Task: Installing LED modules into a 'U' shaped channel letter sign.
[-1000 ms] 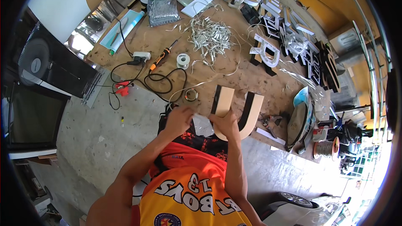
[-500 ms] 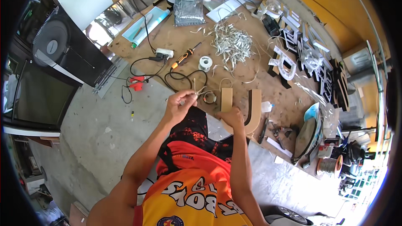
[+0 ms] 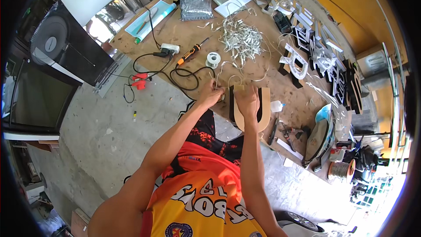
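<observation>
A U-shaped letter (image 3: 265, 109) with a tan face and dark inner sides lies at the near edge of the workbench. My right hand (image 3: 248, 102) is closed on it from above, its fingertips at the top of the letter and partly hidden. Beside the letter's left arm, my left hand (image 3: 211, 95) pinches a thin pale wire (image 3: 220, 66), which runs up and loops over the bench. Just beyond my left hand stands a white spool (image 3: 213, 59). An orange and black soldering iron (image 3: 191, 54) lies farther left.
A heap of silvery wired pieces (image 3: 242, 41) lies beyond my hands. On the left are a power strip (image 3: 169, 48) and black cables. Several cut letters (image 3: 294, 63) crowd the right side, with a small white bottle (image 3: 276, 105) and hand tools (image 3: 291, 135) nearer. A fan (image 3: 51, 44) stands left.
My left hand has moved right and away from me, to the letter's side, with the wire. My right hand has shifted farther onto the letter, which has turned and moved slightly.
</observation>
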Action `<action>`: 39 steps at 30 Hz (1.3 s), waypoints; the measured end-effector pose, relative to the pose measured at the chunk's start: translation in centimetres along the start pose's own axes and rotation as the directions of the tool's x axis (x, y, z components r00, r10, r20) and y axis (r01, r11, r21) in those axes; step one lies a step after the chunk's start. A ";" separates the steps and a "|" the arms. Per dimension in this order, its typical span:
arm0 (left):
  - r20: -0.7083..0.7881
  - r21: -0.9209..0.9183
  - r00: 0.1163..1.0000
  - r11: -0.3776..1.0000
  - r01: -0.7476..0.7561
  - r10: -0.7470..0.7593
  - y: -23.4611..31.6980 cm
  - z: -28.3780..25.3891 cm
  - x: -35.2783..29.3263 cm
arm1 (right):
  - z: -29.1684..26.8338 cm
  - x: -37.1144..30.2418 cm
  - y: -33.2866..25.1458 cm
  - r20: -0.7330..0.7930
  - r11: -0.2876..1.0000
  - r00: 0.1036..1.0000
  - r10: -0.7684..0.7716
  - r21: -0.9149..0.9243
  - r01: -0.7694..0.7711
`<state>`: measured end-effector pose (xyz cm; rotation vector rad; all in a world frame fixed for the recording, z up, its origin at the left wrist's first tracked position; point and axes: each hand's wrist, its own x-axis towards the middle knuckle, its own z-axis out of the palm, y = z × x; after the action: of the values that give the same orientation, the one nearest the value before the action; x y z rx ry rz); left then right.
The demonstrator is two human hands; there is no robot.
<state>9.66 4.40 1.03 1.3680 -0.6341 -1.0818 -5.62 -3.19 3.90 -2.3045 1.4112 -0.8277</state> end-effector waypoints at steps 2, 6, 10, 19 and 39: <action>-0.011 -0.031 0.999 0.999 0.044 -0.044 0.1 -0.2 0.6 | -0.2 0.4 0.0 0.086 1.000 0.996 -0.004 0.003 0.004; 0.071 -0.178 0.995 0.981 0.077 -0.065 0.1 -0.7 -0.5 | -0.9 -0.2 -0.6 0.182 0.995 0.981 -0.061 -0.063 0.073; 0.168 -0.322 0.982 0.946 -0.033 0.091 1.8 -2.7 -3.5 | -2.1 -1.4 -3.1 0.114 0.997 0.991 -0.065 0.058 0.058; 0.319 -0.221 0.935 0.972 -0.084 0.154 2.7 -2.5 -6.7 | -1.1 -5.7 -6.4 0.426 0.261 0.902 0.074 0.864 -0.430; -0.277 -0.278 0.959 0.950 -0.140 0.060 3.1 -7.3 -4.7 | -0.3 -10.9 -3.8 0.288 0.130 0.930 0.228 0.938 -0.322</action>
<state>14.84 11.45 3.97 1.1790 -0.3257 -0.8524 -6.96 8.22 2.81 -0.9480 0.7321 -1.0487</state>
